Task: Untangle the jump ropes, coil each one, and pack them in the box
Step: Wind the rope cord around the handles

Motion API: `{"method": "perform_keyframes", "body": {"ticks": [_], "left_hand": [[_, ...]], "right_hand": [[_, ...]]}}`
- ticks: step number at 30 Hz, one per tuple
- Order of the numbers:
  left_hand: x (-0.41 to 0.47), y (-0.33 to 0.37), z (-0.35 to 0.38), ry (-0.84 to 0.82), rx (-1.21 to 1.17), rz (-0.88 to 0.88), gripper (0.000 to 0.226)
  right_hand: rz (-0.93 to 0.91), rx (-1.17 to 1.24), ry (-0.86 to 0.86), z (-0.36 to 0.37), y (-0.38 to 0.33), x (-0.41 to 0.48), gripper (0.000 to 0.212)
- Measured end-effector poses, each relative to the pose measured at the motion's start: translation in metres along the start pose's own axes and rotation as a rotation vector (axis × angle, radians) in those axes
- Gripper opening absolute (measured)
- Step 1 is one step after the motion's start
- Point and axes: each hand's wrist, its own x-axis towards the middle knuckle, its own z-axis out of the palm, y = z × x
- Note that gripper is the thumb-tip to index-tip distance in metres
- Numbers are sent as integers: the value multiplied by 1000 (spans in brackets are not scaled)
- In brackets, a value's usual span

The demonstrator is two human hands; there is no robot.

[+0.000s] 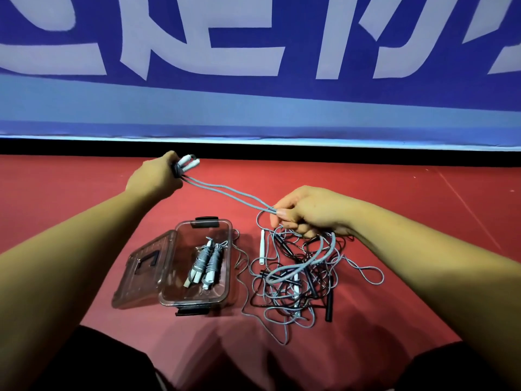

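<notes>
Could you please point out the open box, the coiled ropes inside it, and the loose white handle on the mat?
box (180,299), head view, near wall
coiled ropes (207,259), head view, wrapped middle
white handle (262,246), head view, mid-shaft

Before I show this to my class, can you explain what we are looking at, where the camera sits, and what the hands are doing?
There is no machine here: a person wears one camera on the head, looking down at their own bare arms above a red floor. The left hand grips two white handles of a grey rope, stretched to the right hand, which pinches it. Below the right hand lies a tangle of grey and black ropes. Beside it stands an open clear box, lid folded to its left, with two coiled ropes inside.
</notes>
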Motion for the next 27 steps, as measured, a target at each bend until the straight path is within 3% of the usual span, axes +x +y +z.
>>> {"method": "perform_keyframes", "body": {"ticks": [3,5,9,12,15,17,21,24,27], "left_hand": [[0,-2,8,-125,148,45,31],[-6,2,13,-221,258,75,26],[-28,30,26,-422,415,234,19],[-46,53,41,-604,476,413,34],[-65,78,48,-640,413,622,29],[-75,94,43,-712,289,681,20],[-88,106,21,-927,-189,644,19],[-92,111,5,-871,-632,505,25],[-82,119,-19,-626,-968,301,40]], "right_hand": [[-59,262,-102,8,-15,-4,21],[-144,377,-78,13,-22,-3,20],[-279,579,100,10,-28,6,20],[-317,607,272,-9,-25,12,22],[-319,602,429,-30,-16,17,25],[-300,555,550,-43,-9,19,27],[-211,254,777,-61,10,24,33],[-94,163,768,-70,26,27,34],[40,34,645,-70,38,26,30]]}}
